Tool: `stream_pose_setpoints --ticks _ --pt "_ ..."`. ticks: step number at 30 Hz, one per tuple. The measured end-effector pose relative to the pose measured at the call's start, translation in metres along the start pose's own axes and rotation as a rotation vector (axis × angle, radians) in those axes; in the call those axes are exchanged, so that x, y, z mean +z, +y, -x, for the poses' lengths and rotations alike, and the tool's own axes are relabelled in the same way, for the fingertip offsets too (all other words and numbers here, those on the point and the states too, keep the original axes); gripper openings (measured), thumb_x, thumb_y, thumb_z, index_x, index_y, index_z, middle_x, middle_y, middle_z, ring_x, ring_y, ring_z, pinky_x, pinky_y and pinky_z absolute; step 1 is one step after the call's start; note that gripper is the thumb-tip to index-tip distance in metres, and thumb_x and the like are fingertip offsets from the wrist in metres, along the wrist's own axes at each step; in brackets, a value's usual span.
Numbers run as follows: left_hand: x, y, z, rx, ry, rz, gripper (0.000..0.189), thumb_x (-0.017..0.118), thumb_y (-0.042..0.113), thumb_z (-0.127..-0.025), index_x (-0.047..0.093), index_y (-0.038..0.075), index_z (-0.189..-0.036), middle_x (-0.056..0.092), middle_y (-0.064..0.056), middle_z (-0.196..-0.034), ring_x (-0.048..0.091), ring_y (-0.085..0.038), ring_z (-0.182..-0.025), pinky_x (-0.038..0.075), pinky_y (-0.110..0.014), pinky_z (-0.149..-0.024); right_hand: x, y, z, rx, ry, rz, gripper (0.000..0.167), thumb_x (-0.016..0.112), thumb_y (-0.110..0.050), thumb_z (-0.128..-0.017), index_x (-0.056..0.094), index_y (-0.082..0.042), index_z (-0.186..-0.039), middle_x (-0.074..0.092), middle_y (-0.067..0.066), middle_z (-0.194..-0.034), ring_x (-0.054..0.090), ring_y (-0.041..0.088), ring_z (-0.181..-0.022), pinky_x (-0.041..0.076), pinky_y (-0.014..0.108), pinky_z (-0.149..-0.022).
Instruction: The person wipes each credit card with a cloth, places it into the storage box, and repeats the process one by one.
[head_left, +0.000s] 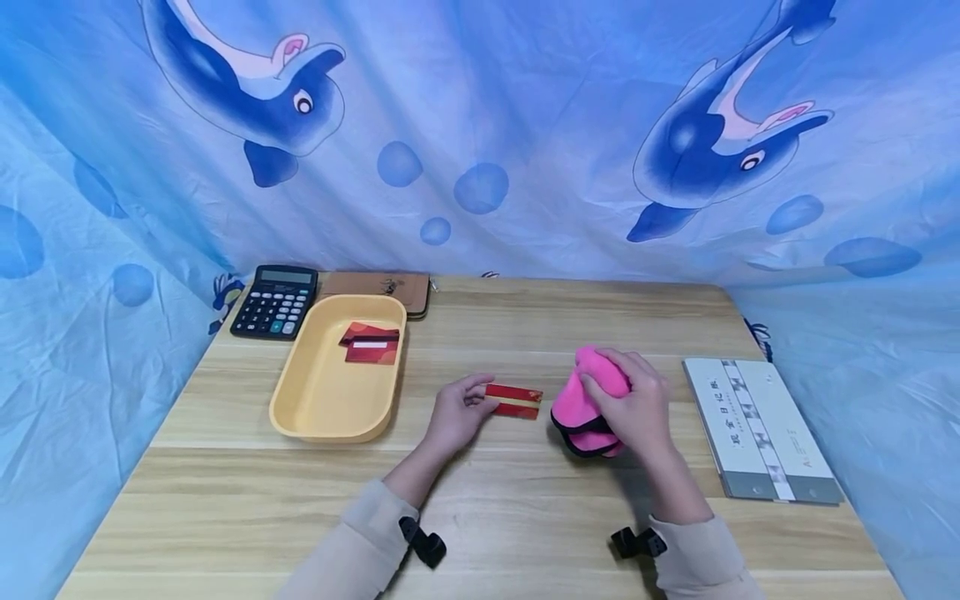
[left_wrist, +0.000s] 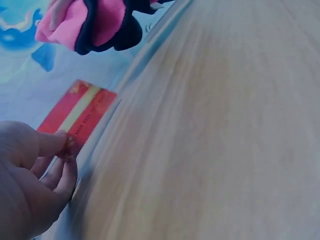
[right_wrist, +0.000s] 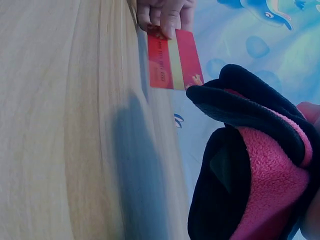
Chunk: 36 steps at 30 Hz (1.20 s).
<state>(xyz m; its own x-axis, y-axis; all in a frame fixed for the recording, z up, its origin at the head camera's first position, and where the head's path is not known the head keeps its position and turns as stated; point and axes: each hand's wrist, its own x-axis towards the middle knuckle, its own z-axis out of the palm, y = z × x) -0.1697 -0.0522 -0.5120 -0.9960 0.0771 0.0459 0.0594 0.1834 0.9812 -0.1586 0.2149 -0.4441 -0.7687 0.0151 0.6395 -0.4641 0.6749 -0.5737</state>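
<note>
Between thumb and fingers my left hand (head_left: 459, 414) pinches a red card (head_left: 513, 401) with a gold stripe, at its left end. The left wrist view shows the card (left_wrist: 82, 110) tilted up beside the thumb, printed with a line of characters. My right hand (head_left: 633, 400) grips a bunched pink cloth (head_left: 581, 406) with black edging, just right of the card. Folds of this fuzzy cloth (right_wrist: 270, 175) hang from the hand in the right wrist view, with a shadow on the wood below.
A yellow tray (head_left: 300, 400) with red cards (head_left: 371, 350) in it stands at left. Behind it are a black calculator (head_left: 276, 302) and a brown zippered wallet (head_left: 375, 285). A white-and-grey notebook (head_left: 761, 429) lies at right. Dolphin-print curtains surround the wooden table (head_left: 495, 517).
</note>
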Motion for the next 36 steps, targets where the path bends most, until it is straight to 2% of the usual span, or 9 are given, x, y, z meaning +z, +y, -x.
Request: stream_pose_setpoints --ticks 3,6,10,13,16,21,25,31,36 --pt "-0.003 0.002 -0.001 -0.105 0.087 0.075 0.031 0.076 0.0 -0.087 0.071 -0.006 -0.117 0.074 -0.015 -0.098 0.072 -0.021 -0.09 0.06 -0.025 -0.078 0.002 0.0 0.0 -0.015 0.001 -0.01 0.041 0.09 -0.01 -0.074 0.077 -0.006 -0.112 0.074 0.011 -0.098 0.069 0.024 -0.083 0.045 0.012 -0.066" --pt "-0.006 0.009 -0.004 -0.17 0.133 0.197 0.028 0.073 -0.004 -0.088 0.069 -0.009 -0.115 0.073 -0.019 -0.1 0.071 -0.02 -0.089 0.062 -0.03 -0.079 0.005 -0.002 0.0 -0.022 -0.007 -0.024 0.041 0.09 -0.01 -0.073 0.077 -0.006 -0.112 0.074 0.011 -0.098 0.069 0.024 -0.084 0.048 0.016 -0.066" --pt "-0.006 0.024 -0.007 -0.197 0.118 0.376 0.03 0.067 -0.01 -0.091 0.063 -0.012 -0.121 0.072 -0.026 -0.106 0.073 -0.021 -0.086 0.062 -0.035 -0.079 0.014 -0.011 0.001 -0.052 -0.05 -0.045 0.041 0.09 -0.011 -0.073 0.077 -0.006 -0.111 0.074 0.009 -0.095 0.068 0.021 -0.081 0.052 0.025 -0.062" --pt "-0.004 0.036 -0.005 -0.188 0.072 0.442 0.037 0.063 -0.011 -0.093 0.057 -0.012 -0.129 0.069 -0.03 -0.114 0.074 -0.023 -0.091 0.062 -0.036 -0.082 0.022 -0.019 0.001 -0.08 -0.093 -0.039 0.04 0.09 -0.016 -0.075 0.077 -0.008 -0.112 0.073 0.008 -0.094 0.066 0.02 -0.08 0.053 0.032 -0.057" --pt "0.0 0.047 -0.002 -0.155 0.003 0.454 0.038 0.059 -0.01 -0.096 0.054 -0.012 -0.134 0.067 -0.031 -0.118 0.074 -0.027 -0.094 0.06 -0.039 -0.086 0.029 -0.027 0.0 -0.107 -0.101 0.022 0.039 0.089 -0.022 -0.077 0.077 -0.009 -0.112 0.073 0.008 -0.095 0.067 0.022 -0.079 0.055 0.036 -0.057" --pt "0.007 0.056 0.001 -0.043 -0.123 0.423 0.037 0.053 -0.007 -0.101 0.052 -0.012 -0.137 0.065 -0.031 -0.123 0.07 -0.036 -0.107 0.055 -0.048 -0.095 0.04 -0.042 -0.002 -0.14 -0.067 0.168 0.039 0.088 -0.023 -0.077 0.077 -0.009 -0.111 0.071 0.01 -0.095 0.068 0.027 -0.072 0.056 0.039 -0.054" --pt "0.013 0.057 0.003 0.031 -0.186 0.359 0.039 0.051 0.0 -0.103 0.051 -0.009 -0.141 0.062 -0.028 -0.13 0.066 -0.029 -0.115 0.055 -0.038 -0.098 0.048 -0.058 -0.002 -0.168 -0.07 0.162 0.036 0.085 -0.019 -0.077 0.077 -0.007 -0.11 0.07 0.01 -0.093 0.067 0.026 -0.067 0.054 0.036 -0.05" --pt "0.015 0.057 0.006 0.011 -0.215 0.414 0.045 0.044 0.012 -0.104 0.048 -0.008 -0.144 0.061 -0.026 -0.131 0.064 -0.012 -0.105 0.055 -0.025 -0.092 0.05 -0.071 0.0 -0.185 -0.063 0.09 0.033 0.084 -0.018 -0.078 0.077 -0.008 -0.109 0.071 0.009 -0.094 0.066 0.023 -0.065 0.048 0.03 -0.046" --pt "0.013 0.055 0.005 -0.002 -0.177 0.413 0.038 0.052 0.007 -0.104 0.054 -0.011 -0.138 0.067 -0.026 -0.122 0.067 -0.007 -0.093 0.058 -0.023 -0.083 0.04 -0.064 -0.001 -0.141 -0.054 0.089 0.037 0.087 -0.019 -0.076 0.077 -0.008 -0.11 0.071 0.009 -0.094 0.068 0.025 -0.072 0.055 0.037 -0.053"
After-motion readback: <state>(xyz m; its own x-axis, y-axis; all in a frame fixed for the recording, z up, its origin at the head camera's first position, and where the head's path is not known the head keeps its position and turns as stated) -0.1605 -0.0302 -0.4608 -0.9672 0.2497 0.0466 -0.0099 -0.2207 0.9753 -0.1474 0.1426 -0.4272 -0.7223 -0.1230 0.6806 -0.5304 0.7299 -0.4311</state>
